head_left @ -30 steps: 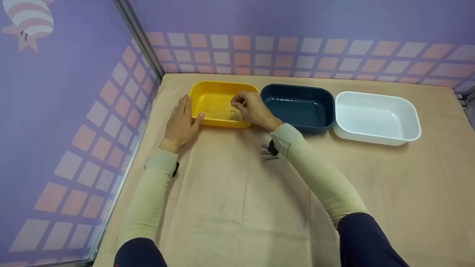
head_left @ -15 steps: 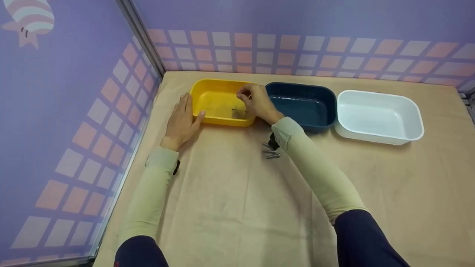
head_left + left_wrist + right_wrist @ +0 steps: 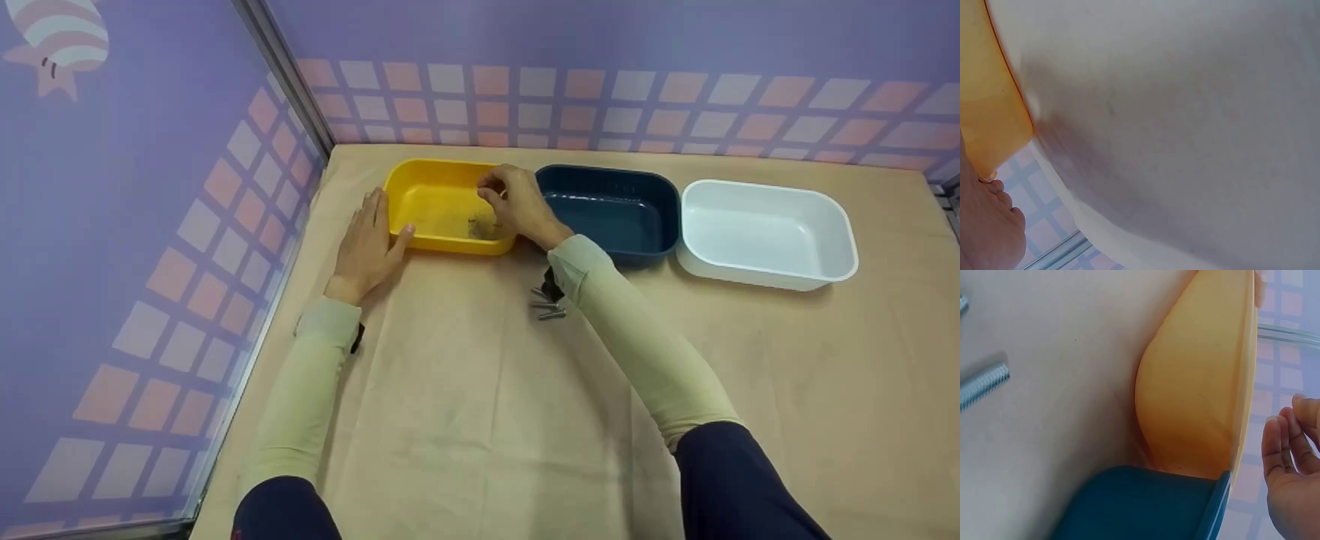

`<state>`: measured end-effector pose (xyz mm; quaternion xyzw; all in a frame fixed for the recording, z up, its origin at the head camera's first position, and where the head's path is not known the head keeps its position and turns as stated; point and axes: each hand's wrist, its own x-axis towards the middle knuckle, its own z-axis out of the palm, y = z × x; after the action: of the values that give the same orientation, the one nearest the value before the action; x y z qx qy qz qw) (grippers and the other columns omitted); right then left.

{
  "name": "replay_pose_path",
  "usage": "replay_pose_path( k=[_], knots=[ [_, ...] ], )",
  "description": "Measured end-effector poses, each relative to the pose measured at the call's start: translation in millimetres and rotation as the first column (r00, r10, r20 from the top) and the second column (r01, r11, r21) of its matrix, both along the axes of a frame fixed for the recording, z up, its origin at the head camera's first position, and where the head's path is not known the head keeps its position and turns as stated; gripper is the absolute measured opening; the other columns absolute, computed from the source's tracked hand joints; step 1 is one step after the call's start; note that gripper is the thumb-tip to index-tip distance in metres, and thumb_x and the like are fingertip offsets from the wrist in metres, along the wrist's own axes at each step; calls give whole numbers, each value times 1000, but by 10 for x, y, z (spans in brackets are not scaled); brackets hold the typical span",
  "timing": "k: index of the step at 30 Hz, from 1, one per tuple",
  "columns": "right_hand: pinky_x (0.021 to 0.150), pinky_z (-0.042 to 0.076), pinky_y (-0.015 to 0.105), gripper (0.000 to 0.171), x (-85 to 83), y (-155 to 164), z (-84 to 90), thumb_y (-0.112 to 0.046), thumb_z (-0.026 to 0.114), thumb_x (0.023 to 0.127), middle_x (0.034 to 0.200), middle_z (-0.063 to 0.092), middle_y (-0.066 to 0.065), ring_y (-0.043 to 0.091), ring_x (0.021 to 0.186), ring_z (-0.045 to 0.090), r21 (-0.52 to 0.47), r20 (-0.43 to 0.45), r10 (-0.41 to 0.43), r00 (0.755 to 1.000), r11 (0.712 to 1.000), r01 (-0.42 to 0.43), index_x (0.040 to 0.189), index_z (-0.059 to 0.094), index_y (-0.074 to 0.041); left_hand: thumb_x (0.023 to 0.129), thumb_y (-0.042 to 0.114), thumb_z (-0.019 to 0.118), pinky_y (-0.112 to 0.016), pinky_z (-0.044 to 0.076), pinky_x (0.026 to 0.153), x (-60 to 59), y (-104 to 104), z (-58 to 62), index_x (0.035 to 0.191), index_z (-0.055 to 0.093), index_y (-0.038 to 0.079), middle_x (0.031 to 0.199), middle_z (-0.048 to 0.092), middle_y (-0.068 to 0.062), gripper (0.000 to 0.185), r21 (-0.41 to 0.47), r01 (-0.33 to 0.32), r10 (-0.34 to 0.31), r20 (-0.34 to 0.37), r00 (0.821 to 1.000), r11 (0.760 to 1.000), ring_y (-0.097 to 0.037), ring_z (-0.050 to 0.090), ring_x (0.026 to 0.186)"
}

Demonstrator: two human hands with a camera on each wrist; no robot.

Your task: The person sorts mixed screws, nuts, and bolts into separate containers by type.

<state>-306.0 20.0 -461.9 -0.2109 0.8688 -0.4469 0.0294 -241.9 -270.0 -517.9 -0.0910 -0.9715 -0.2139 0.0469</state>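
Note:
My left hand [image 3: 365, 251] lies flat against the left end of a yellow tray [image 3: 450, 245], its thumb at the near rim. In the left wrist view that hand [image 3: 991, 230] shows at the lower left beside the tray [image 3: 994, 90]. Over the tray's right end is my right hand [image 3: 520, 206], fingers curled toward the thumb. The right wrist view shows the hand [image 3: 1294, 467] above the rim with nothing visible in the fingers. Small metallic pieces [image 3: 474, 225], too small to identify, lie in the tray. Several threaded metal bolts [image 3: 552, 316] lie on the cloth below my right wrist.
A dark blue tray [image 3: 607, 251] stands right of the yellow one, with a white tray [image 3: 757, 275] beyond it. Beige cloth [image 3: 450, 390] covers the table. Patterned panels [image 3: 600, 37] rise at the back and left.
My right hand has shifted slightly right and up over the yellow tray, then stayed nearly still. The left hand keeps its place against the tray.

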Motion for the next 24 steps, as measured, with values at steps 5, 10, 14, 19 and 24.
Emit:
replay_pose_path(
  k=[5,10,14,19,24],
  knots=[
    [92,59,29,21,4,38,-3,-13,63,108,115,70,12,21,98,63,-12,-14,9,1000,1000,-9,121,72,1,113,53,39,-56,11,135,-19,24,0,168,13,-7,177,13,-26,85,-1,6,-6,-9,1000,1000,-41,12,166],
    [93,59,29,21,26,92,3,-14,63,108,114,70,11,21,98,64,-9,-20,20,1000,1000,-20,121,73,1,113,53,38,-56,10,135,-21,26,-11,168,11,-7,178,11,-26,86,-10,16,-16,0,1000,1000,-41,11,166],
    [92,60,30,22,65,132,28,-14,63,108,113,71,12,21,97,64,-3,-42,34,999,999,-34,120,73,1,113,54,37,-56,10,135,-12,15,-19,168,11,-7,178,10,-25,86,-10,14,-14,1,1000,1000,-40,10,166],
    [92,60,30,21,133,193,90,-14,63,108,113,71,12,21,96,64,9,-62,54,997,999,-54,120,73,0,113,55,37,-55,9,135,-16,-1,-22,168,11,-6,178,10,-25,87,-7,12,-12,6,1000,1000,-40,10,166],
    [96,59,30,18,204,280,167,-14,63,108,115,70,11,20,100,63,12,-73,85,994,996,-85,120,73,-3,113,53,37,-55,9,135,-10,-9,2,168,11,-7,178,10,-26,86,-11,15,-15,7,1000,1000,-41,10,166]
  ],
)
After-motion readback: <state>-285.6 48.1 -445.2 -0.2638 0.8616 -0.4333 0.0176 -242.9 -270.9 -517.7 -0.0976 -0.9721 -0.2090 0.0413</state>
